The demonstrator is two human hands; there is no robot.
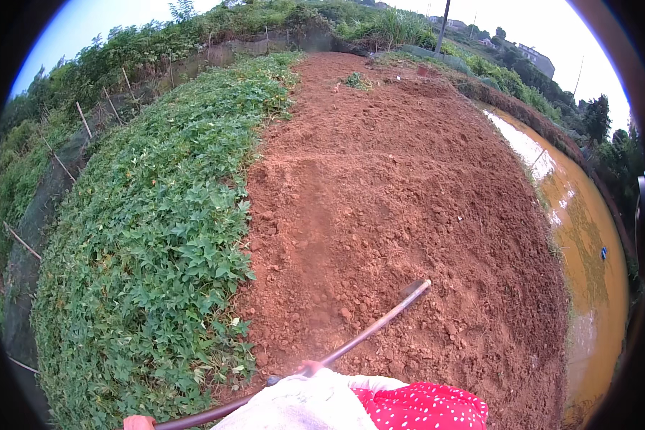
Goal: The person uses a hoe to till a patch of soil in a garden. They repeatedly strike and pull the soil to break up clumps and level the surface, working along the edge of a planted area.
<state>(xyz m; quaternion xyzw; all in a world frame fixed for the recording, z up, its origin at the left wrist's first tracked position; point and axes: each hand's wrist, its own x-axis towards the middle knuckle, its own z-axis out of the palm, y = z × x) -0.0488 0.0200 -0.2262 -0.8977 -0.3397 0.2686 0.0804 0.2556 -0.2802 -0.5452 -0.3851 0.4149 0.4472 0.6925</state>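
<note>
A hoe's long wooden handle [373, 325] runs from the lower left up across the bare soil. My left hand [140, 422] grips the handle at the picture's bottom edge, only partly in view. Farther up the shaft, my right hand [310, 367] is closed around it, mostly hidden by a white sleeve [312, 400]. The hoe's dark blade [410, 288] sits at the far end, low over or against the loose reddish-brown soil [398, 226]; contact cannot be told.
Dense leafy vines [156, 242] border the soil on the left, beside dark netting [29, 290] with stakes. A muddy water channel [591, 258] curves along the right. Red dotted cloth [424, 406] covers part of the foreground. A pole [443, 27] stands at the back.
</note>
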